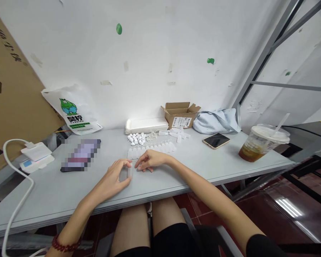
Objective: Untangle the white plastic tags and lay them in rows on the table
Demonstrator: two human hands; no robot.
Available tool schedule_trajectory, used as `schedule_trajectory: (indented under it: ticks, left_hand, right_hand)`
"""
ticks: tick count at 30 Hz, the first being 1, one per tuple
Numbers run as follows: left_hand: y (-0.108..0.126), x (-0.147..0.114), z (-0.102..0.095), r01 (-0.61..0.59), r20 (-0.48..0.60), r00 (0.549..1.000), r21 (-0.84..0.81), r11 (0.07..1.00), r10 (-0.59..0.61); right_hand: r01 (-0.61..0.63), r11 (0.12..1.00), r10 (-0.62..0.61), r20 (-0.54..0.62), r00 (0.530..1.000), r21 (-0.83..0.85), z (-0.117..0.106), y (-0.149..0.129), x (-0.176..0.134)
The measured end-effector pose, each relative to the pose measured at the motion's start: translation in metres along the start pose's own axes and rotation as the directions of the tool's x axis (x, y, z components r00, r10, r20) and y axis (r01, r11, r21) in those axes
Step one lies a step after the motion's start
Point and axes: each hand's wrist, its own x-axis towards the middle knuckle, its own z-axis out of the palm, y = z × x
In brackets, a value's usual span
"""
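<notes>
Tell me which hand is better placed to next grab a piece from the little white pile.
Probably the right hand: it sits closer to the white pile, while the left hand holds a translucent piece. Whether the right grips anything is unclear.

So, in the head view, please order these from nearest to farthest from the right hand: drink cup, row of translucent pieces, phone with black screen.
From the right hand:
1. Row of translucent pieces, just beyond it.
2. Phone with black screen, off to the right.
3. Drink cup, farthest right of the three.
</notes>
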Motion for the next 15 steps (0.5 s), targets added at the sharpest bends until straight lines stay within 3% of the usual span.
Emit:
schedule_trajectory:
  ticks: [3,5,7,9,12,15]
  left_hand:
    - [0.002,0.005,-0.006,-0.019,0.001,1.0,0.012,1.0,0.019]
    - [0.003,0.014,-0.011,-0.015,-0.088,0.996,-0.012,1.0,0.014]
    - [0.004,0.03,-0.014,0.024,-0.216,0.976,-0.058,0.998,-0.036]
    - [0.006,0.052,-0.017,0.063,-0.291,0.953,-0.09,0.994,-0.087]
    - [0.012,0.091,-0.017,0.045,-0.23,0.971,-0.093,0.995,-0.066]
    - [0.016,0.129,-0.011,0.013,-0.176,0.984,-0.012,1.0,-0.015]
  right_hand:
    - [0.022,1.0,-0.022,-0.001,1.0,0.018,-0.002,0.0,-0.001]
    - [0.052,0.998,-0.05,-0.058,0.997,0.043,-0.006,-0.004,-0.004]
    - [0.087,0.994,-0.073,-0.184,0.98,0.069,-0.011,-0.008,-0.008]
    - [0.12,0.988,-0.079,-0.347,0.934,0.098,-0.019,-0.011,-0.013]
    - [0.168,0.977,-0.059,-0.6,0.798,0.128,-0.037,-0.007,-0.017]
    - [0.134,0.991,-0.056,-0.829,0.557,0.023,-0.058,0.007,-0.021]
